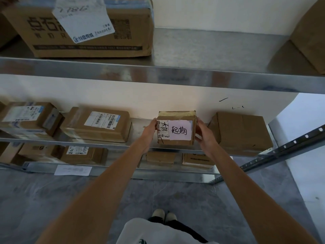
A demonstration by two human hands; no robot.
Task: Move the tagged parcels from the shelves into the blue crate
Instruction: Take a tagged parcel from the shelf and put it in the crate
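A small cardboard parcel [176, 127] with a pale handwritten tag on its front sits at the front edge of the middle shelf [137, 125]. My left hand [149, 131] grips its left side. On its right side my right hand [204, 133] holds it, thumb on the front corner. The parcel is between both hands, tilted slightly toward me. No blue crate is in view.
Other cardboard boxes stand on the middle shelf: a plain one [241, 132] close to my right hand, two labelled ones [96, 124] at left. A large box [84, 27] sits on the upper shelf [193, 74]. More boxes lie on the lowest shelf. Grey floor below.
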